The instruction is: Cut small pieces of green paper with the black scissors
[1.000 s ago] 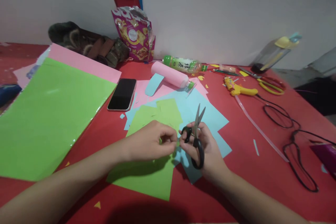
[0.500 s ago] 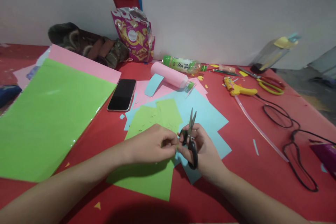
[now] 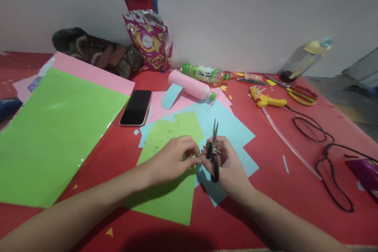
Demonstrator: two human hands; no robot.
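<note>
Black-handled scissors [image 3: 215, 161] point upward in my right hand [image 3: 228, 163], their blades slightly apart. My left hand [image 3: 177, 157] is closed in a pinch, its fingertips meeting those of my right hand; what lies between them is too small to make out. Below the hands is a green paper sheet [image 3: 171, 208], with thin dark scraps on its upper part. Light blue paper [image 3: 233, 126] lies under and behind the scissors. A pink-wrapped bottle [image 3: 189, 85] rests on its side beyond, beside a curled blue strip [image 3: 171, 96].
A phone [image 3: 136, 107] and a large green sheet [image 3: 59, 134] lie left. Behind stand a snack bag [image 3: 150, 41] and a lying tea bottle [image 3: 203, 72]. At right are a yellow glue gun [image 3: 267, 98] with its cable, larger scissors [image 3: 301, 96] and an upright bottle [image 3: 304, 61].
The scissors have turned slightly in my right hand, their blades closer together. My left hand's fingers have shifted a little, and the whole view has moved slightly.
</note>
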